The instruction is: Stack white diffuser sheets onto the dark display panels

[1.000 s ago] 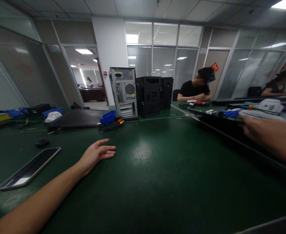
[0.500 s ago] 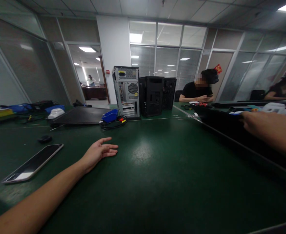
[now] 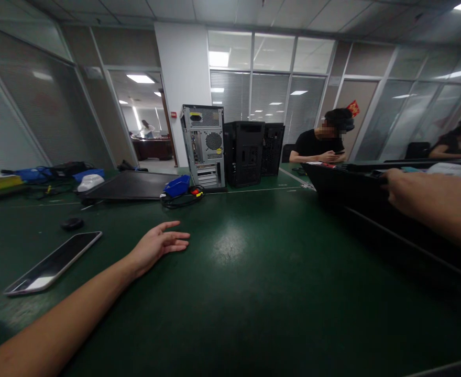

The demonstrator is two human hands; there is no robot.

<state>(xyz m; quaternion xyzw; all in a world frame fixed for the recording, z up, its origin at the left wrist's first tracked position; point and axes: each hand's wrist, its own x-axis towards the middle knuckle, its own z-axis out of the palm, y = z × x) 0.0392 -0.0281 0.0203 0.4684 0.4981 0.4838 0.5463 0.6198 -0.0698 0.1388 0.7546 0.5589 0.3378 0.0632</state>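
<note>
My left hand [image 3: 155, 247] rests on its side on the green table [image 3: 246, 293], fingers spread, holding nothing. A smartphone [image 3: 53, 264] and a small round black object [image 3: 72, 224] lie to its left. At the right, my right hand [image 3: 423, 201] is closed on the upper edge of a large flat black panel [image 3: 348, 191]. The panel stands tilted above the table, with a pale strip along its lower side. My right fingertips are partly hidden behind the panel's edge.
A silver-grey computer tower [image 3: 205, 146] and black computer cases [image 3: 248, 154] stand at the back. Left of them are a blue tray [image 3: 176, 186] with black cables and a dark flat panel [image 3: 136, 184]. A person in black [image 3: 315, 145] sits across the table.
The black panel has tilted upward, its far corner higher, now covering small items behind it. My right hand has shifted slightly left with it. My left hand has stayed in place.
</note>
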